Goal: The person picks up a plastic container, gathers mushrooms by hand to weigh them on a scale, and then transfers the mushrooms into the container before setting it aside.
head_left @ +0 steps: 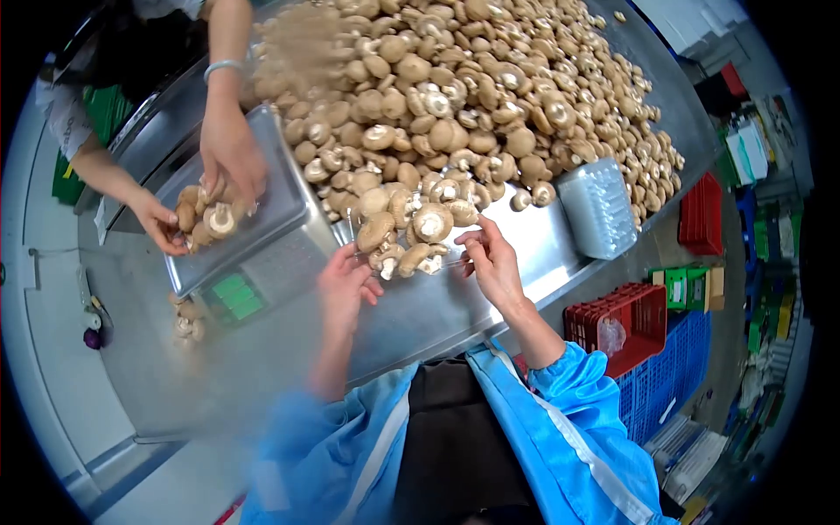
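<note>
A clear plastic tray (451, 259) heaped with brown mushrooms (432, 223) is held over the steel table between my two hands. My left hand (346, 278) grips its left side with the fingers curled at the edge. At the opposite side, my right hand (490, 258) has its thumb and fingers on the tray's rim. Just beyond the tray rises a large pile of mushrooms (490, 96). A stack of empty clear trays (598, 208) lies to the right of it.
A co-worker's hands (232, 153) hold mushrooms over a scale (293, 179) at the left. Its green display (236, 296) faces me. More mushrooms (186, 319) lie below the scale. Red crates (617, 324) and a blue crate (669, 367) stand right of the table (420, 319).
</note>
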`<state>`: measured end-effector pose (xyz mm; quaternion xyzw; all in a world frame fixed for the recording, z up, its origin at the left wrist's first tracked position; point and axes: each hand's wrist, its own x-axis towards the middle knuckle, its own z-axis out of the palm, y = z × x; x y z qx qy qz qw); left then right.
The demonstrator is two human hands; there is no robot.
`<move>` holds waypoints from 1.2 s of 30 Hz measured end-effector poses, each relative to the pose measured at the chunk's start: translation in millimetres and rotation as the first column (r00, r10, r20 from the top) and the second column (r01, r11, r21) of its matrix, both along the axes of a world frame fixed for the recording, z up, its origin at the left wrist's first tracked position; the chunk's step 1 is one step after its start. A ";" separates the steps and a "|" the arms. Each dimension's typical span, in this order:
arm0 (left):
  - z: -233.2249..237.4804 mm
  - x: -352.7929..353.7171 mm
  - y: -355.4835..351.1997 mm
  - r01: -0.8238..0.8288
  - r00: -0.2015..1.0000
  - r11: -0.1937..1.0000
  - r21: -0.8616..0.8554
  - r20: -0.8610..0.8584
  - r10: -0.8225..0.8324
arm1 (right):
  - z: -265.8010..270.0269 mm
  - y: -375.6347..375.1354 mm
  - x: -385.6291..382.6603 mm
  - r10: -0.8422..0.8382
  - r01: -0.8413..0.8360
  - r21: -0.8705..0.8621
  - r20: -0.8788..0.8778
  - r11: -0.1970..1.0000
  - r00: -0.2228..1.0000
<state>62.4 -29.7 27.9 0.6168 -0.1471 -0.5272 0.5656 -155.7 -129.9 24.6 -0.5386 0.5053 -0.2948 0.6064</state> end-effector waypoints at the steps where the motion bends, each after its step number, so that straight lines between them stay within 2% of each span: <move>1: 5.7 14.4 2.9 -0.030 0.999 1.000 0.001 0.036 0.030 | 3.1 -1.2 15.6 0.031 -0.033 -0.080 -0.021 0.996 0.999; 3: 14.5 44.5 10.7 -0.095 0.988 0.995 -0.014 0.122 0.096 | 3.2 -6.6 44.1 0.116 -0.138 -0.218 -0.114 0.966 0.987; 6: 25.9 96.9 24.1 -0.123 0.962 0.992 -0.008 0.243 0.121 | 5.3 -11.7 94.4 0.152 -0.254 -0.505 -0.235 0.825 0.960; 8: 41.2 123.1 29.6 -0.183 0.954 0.983 -0.002 0.243 0.178 | 7.3 -13.9 131.1 0.200 -0.272 -0.503 -0.192 0.821 0.961; 10: 35.8 154.6 34.5 -0.211 0.946 0.976 -0.057 0.241 0.219 | 11.5 -12.8 164.5 0.182 -0.321 -0.555 -0.291 0.767 0.939; 11: 36.6 167.9 36.7 -0.224 0.936 0.974 -0.030 0.271 0.224 | 4.9 -15.3 181.0 0.184 -0.320 -0.594 -0.280 0.738 0.942; 14: 23.8 207.8 40.9 -0.225 0.933 0.974 -0.034 0.279 0.226 | 2.6 -15.5 220.8 0.148 -0.397 -0.654 -0.402 0.644 0.904; 15: 26.8 216.2 39.9 -0.221 0.922 0.974 0.038 0.335 0.196 | 1.8 -16.2 231.3 0.148 -0.402 -0.652 -0.409 0.643 0.900; 18: 9.9 243.1 37.2 -0.232 0.918 0.971 0.055 0.342 0.201 | -1.5 -18.9 255.9 0.143 -0.420 -0.652 -0.435 0.632 0.889; 21: 6.0 257.9 39.7 -0.175 0.911 0.979 0.100 0.392 0.123 | -3.2 -18.7 267.1 0.135 -0.440 -0.651 -0.464 0.619 0.876; 24: 2.2 271.3 54.4 -0.212 0.848 0.966 0.151 0.519 0.105 | -0.7 -11.4 254.5 0.164 -0.374 -0.658 -0.359 0.654 0.919; 26: 6.8 273.4 67.8 -0.276 0.822 0.957 0.085 0.537 0.189 | 5.5 -3.3 238.2 0.160 -0.333 -0.639 -0.313 0.693 0.936; 28: 5.3 280.7 83.9 -0.330 0.771 0.943 -0.032 0.567 0.289 | 2.8 2.8 222.8 0.164 -0.302 -0.639 -0.267 0.708 0.950; 29: 4.7 284.4 93.0 -0.334 0.723 0.941 -0.055 0.626 0.293 | 3.9 6.0 218.8 0.144 -0.285 -0.693 -0.256 0.662 0.956; 32: 16.9 290.1 102.8 -0.257 0.505 0.945 -0.203 0.805 0.311 | 13.7 10.4 211.4 0.155 -0.282 -0.740 -0.237 0.611 0.959; 36: 66.6 270.9 83.5 0.002 0.216 0.994 -0.113 0.970 0.110 | 26.0 12.3 207.4 0.188 -0.322 -0.735 -0.262 0.597 0.947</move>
